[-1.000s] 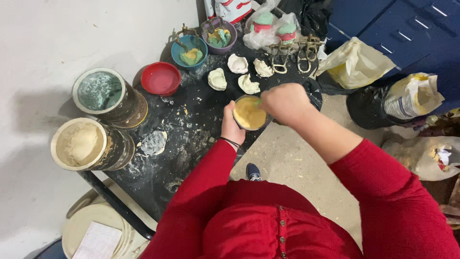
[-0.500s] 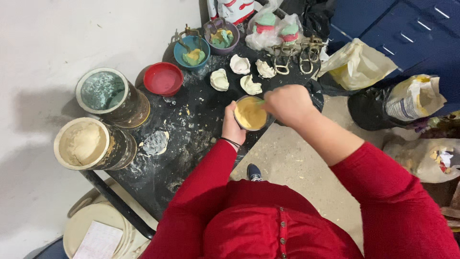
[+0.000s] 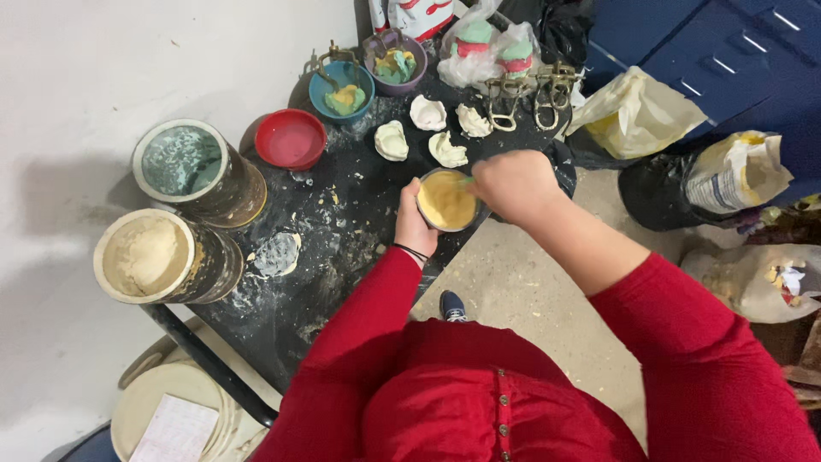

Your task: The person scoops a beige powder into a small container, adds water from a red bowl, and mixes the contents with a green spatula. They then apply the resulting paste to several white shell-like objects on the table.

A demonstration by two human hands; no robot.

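My left hand (image 3: 413, 224) grips the side of a small cup of yellow paste (image 3: 445, 202) held at the edge of a black table (image 3: 342, 231). Closed around a thin stirring tool whose tip is in the paste, my right hand (image 3: 511, 184) hovers over the cup's right rim. Just beyond the cup lie several white cast shell-like pieces (image 3: 392, 140) on the table. Both arms wear red sleeves.
Two large tins stand at the left, one with green residue (image 3: 182, 161), one with cream powder (image 3: 145, 255). A red bowl (image 3: 291, 139), a blue bowl (image 3: 342, 88), a purple bowl (image 3: 396, 62), metal clamps (image 3: 530, 94) and plastic bags (image 3: 637, 111) surround the work spot. A white bucket lid (image 3: 175, 415) sits below.
My right hand has shifted slightly around the cup's rim with the tool; the cup and my left hand stay in place.
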